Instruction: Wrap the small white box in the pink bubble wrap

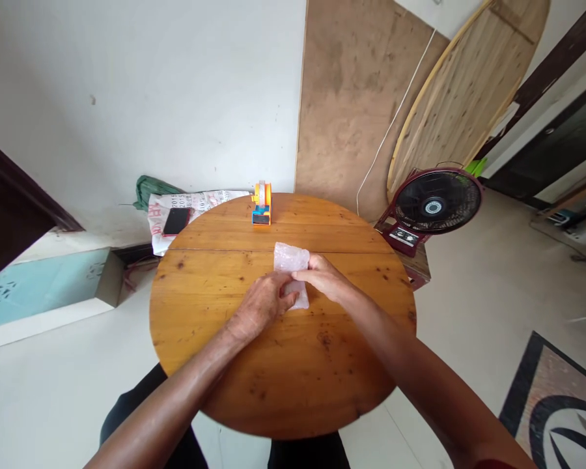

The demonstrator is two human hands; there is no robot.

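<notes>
From my head view, the bubble wrap is at the middle of the round table, between both hands. I judge this central position keeps it within equal reach of either arm and uses the tabletop for support.

Right hand: the thumb lies across the wrap's middle and the fingers go behind its right edge, so I read them as clamped on the wrap, probably to control that edge.

Left hand: palm down, fingers bent and close together, thumb apart from them over the lower section. This likely steadies the piece; I cannot tell whether the fingers close on it.

Both forearms converge from the near side. The tape dispenser stands at the far edge, well apart from the hands.
</notes>
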